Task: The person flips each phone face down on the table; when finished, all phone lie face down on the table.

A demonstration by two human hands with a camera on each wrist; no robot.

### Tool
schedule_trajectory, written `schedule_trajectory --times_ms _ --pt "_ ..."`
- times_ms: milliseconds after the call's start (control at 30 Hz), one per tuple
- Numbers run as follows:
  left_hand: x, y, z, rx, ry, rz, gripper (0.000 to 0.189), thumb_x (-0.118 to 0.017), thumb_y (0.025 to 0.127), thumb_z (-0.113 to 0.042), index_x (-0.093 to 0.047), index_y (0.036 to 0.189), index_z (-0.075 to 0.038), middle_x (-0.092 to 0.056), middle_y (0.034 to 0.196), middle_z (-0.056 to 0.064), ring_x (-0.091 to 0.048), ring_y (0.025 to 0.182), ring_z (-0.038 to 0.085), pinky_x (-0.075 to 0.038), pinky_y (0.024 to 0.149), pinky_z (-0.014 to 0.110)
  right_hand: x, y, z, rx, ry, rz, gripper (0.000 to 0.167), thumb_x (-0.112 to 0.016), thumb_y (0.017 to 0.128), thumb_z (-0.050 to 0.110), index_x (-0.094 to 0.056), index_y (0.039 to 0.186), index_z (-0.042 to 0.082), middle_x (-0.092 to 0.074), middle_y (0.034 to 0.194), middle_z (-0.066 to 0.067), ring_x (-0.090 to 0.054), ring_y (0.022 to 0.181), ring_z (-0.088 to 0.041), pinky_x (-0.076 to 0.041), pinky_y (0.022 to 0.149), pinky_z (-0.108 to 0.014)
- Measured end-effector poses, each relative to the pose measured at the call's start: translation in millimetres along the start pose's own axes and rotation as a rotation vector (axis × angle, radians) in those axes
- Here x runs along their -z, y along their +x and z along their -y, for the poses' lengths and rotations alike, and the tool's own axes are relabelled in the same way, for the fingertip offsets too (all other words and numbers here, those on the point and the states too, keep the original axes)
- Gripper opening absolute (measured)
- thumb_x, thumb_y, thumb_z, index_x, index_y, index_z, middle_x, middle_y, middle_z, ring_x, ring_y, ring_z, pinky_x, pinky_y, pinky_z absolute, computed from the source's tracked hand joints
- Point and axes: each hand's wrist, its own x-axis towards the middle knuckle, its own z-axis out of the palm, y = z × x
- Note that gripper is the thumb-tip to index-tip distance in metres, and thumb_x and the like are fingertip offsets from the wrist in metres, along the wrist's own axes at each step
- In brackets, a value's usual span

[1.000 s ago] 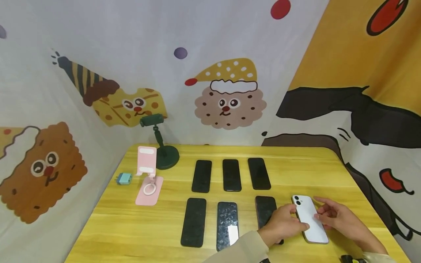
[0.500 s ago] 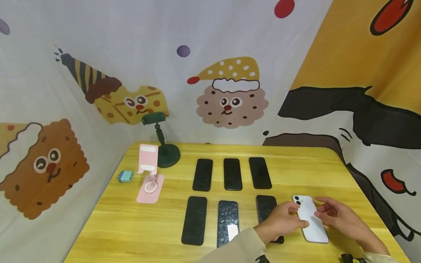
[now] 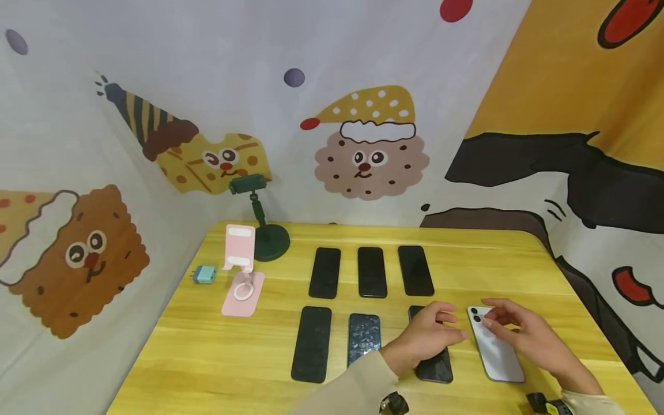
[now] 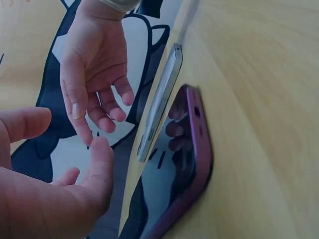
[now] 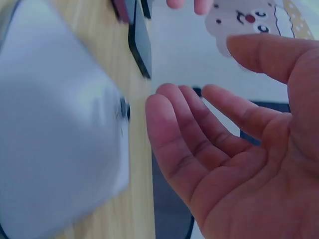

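A white phone [image 3: 500,358] lies back up at the right of the table, its camera lenses at the upper left corner. My right hand [image 3: 534,340] hovers over it, fingers loosely bent and holding nothing; the right wrist view shows a gap between those fingers and the phone [image 5: 60,129]. My left hand [image 3: 422,340] hangs over a dark-screened phone [image 3: 437,367] just left of the white one and partly hides it. This phone's purple-red edge [image 4: 204,149] shows in the left wrist view. The left thumb and fingers are spread apart, with nothing between them.
Three black phones, among them the middle one [image 3: 372,274], form a back row. Left in the front row lie a black phone [image 3: 311,344] and a phone with a mottled screen [image 3: 364,334]. Farther left stand a pink phone stand [image 3: 240,245], a green stand [image 3: 272,242] and a blue charger plug [image 3: 206,274].
Both hands have come off the white phone. The left hand has moved left over the purple-edged phone; the right has shifted toward the camera end. The white phone stays on the table.
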Motion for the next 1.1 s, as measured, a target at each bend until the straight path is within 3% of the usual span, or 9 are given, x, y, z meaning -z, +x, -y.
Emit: schedule_trajectory --times_ms 233,467,633,900,1100 --pt "20.3 -14.1 -5.1 0.015 0.006 -0.027 0.045 -0.079 0.095 -0.017 -0.062 0.137 -0.022 -0.063 0.127 0.000 -0.065 0.107 0.010 -0.059 0.094 0.036 -16 5.3 15 0.061 0.117 0.037 0.048 -0.066 0.106 0.021 -0.053 0.147 0.000 -0.068 0.125 -0.018 -0.067 0.099 -0.004 -0.061 0.073 -0.028" --pt "32.1 -28.3 -5.6 0.028 0.031 -0.072 0.048 -0.080 0.094 -0.015 -0.062 0.138 -0.018 -0.062 0.130 0.004 -0.063 0.113 0.016 -0.057 0.099 0.042 -30 3.8 20 0.024 0.132 0.047 0.051 -0.068 0.105 0.025 -0.052 0.148 0.001 -0.064 0.137 -0.021 -0.064 0.108 0.001 -0.060 0.078 -0.025" --pt "35.8 -36.4 -2.0 0.053 0.021 -0.103 0.054 -0.081 0.093 -0.014 -0.059 0.142 -0.015 -0.059 0.138 0.008 -0.060 0.124 0.027 -0.053 0.106 0.051 -40 1.2 23 0.014 0.200 0.089 0.052 -0.067 0.106 0.025 -0.049 0.149 0.002 -0.061 0.141 -0.022 -0.065 0.112 -0.003 -0.061 0.080 -0.026" --pt "34.7 -41.5 1.4 0.113 -0.015 -0.121 0.067 -0.082 0.092 -0.012 -0.050 0.151 -0.013 -0.056 0.145 0.017 -0.061 0.128 0.036 -0.053 0.106 0.057 -49 -2.7 24 -0.009 0.353 0.174 0.057 -0.063 0.108 0.022 -0.041 0.153 -0.005 -0.054 0.145 -0.031 -0.066 0.121 -0.030 -0.064 0.083 -0.032" --pt "33.7 -45.0 6.1 0.121 0.012 -0.118 0.068 -0.082 0.092 -0.016 -0.049 0.151 -0.012 -0.058 0.141 0.016 -0.063 0.123 0.034 -0.056 0.102 0.055 -53 -4.0 25 -0.052 0.440 0.233 0.059 -0.062 0.109 0.022 -0.037 0.155 -0.006 -0.046 0.150 -0.034 -0.064 0.119 -0.025 -0.065 0.083 -0.037"
